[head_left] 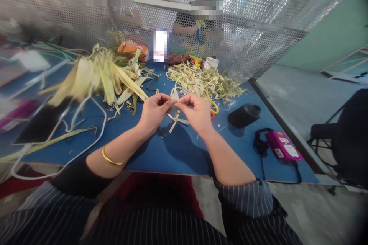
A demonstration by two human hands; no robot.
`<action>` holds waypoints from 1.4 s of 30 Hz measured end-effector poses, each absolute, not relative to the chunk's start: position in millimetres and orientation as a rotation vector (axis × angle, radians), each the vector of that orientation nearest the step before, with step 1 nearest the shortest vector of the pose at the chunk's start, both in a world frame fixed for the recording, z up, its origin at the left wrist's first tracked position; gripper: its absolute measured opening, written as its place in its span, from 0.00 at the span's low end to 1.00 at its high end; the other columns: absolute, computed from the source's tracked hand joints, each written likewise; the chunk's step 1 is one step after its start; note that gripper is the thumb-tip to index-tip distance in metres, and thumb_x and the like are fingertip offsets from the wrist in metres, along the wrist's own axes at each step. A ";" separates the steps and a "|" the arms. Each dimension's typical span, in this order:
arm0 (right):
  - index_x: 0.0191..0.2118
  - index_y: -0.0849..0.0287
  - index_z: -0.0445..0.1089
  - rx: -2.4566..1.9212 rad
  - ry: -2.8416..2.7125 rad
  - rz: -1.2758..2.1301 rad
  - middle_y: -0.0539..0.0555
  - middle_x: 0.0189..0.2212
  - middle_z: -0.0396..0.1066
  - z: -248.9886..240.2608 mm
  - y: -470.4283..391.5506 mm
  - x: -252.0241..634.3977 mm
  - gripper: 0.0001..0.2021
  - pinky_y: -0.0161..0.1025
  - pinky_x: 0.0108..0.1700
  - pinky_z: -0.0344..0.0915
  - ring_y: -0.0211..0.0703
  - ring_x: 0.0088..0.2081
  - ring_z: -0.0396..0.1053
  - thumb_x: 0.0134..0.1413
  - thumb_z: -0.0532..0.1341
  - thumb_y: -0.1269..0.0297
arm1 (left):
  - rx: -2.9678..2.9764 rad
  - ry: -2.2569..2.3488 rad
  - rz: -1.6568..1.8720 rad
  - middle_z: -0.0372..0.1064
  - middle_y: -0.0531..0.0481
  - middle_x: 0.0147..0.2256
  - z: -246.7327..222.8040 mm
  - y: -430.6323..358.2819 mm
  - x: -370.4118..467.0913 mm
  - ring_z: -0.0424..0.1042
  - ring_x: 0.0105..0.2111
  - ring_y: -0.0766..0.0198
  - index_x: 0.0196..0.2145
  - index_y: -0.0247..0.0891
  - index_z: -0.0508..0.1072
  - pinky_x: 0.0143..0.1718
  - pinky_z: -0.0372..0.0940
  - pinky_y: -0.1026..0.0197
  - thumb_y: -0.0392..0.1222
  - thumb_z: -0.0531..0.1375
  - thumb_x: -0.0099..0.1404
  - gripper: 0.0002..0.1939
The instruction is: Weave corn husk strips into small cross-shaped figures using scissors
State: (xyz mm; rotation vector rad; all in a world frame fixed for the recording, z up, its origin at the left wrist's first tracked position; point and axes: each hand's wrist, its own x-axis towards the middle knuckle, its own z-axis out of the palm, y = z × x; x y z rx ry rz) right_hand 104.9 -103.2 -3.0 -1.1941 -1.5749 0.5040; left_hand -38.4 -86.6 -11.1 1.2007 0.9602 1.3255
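A small pale husk piece (174, 94) stands up between my hands, pinched at the fingertips. My left hand (153, 111) closes thumb and forefinger on it from the left, and my right hand (197, 111) pinches it from the right, the fingertips of both hands nearly touching. Below the fingers hang narrow husk strips (176, 120) spread like a star. Behind my right hand, the yellow handle of scissors (214, 107) shows in part. Large corn husks (106, 76) are heaped at the left, and shredded husk scraps (201, 80) lie behind my hands.
The blue table (184, 157) holds a black thread spool (244, 115), a magenta power box (284, 145) with a black cord, a dark tablet (43, 122) and a looping white cable (105, 116). A lit phone (160, 45) stands at the back before a perforated metal screen (244, 19), with people behind.
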 end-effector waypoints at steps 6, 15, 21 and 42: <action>0.26 0.58 0.68 -1.194 -1.501 0.502 0.47 0.21 0.70 2.6 -102.8 109.2 0.04 0.36 0.31 0.61 0.34 0.25 0.66 0.47 0.64 0.69 | 1.202 1.056 1.465 0.66 0.54 0.22 -12.6 -79.8 -42.6 0.67 0.22 0.70 0.26 0.36 0.70 0.27 0.65 0.66 0.43 0.66 0.52 0.10; 0.25 0.58 0.68 -1.155 -1.541 0.568 0.47 0.22 0.69 -2.8 -99.9 107.6 0.05 0.36 0.30 0.61 0.34 0.25 0.64 0.47 0.64 0.67 | 1.143 0.894 1.214 0.70 0.53 0.23 -7.7 -87.8 -39.8 0.69 0.25 0.70 0.27 0.34 0.72 0.32 0.67 0.65 0.45 0.67 0.52 0.12; 0.27 0.57 0.68 -1.215 -1.492 0.597 0.48 0.23 0.69 -7.6 -101.0 105.0 0.04 0.38 0.33 0.64 0.35 0.26 0.66 0.49 0.63 0.66 | 1.120 0.919 1.328 0.69 0.54 0.23 -11.4 -89.9 -33.9 0.69 0.24 0.70 0.26 0.34 0.71 0.33 0.67 0.64 0.43 0.66 0.52 0.10; 0.33 0.56 0.67 -1.080 -1.492 0.697 0.48 0.29 0.71 -6.8 -100.8 100.6 0.02 0.38 0.39 0.68 0.35 0.32 0.70 0.51 0.61 0.67 | 1.057 0.905 1.321 0.70 0.53 0.23 -8.0 -91.6 -35.1 0.70 0.23 0.70 0.26 0.34 0.70 0.33 0.68 0.64 0.45 0.67 0.51 0.12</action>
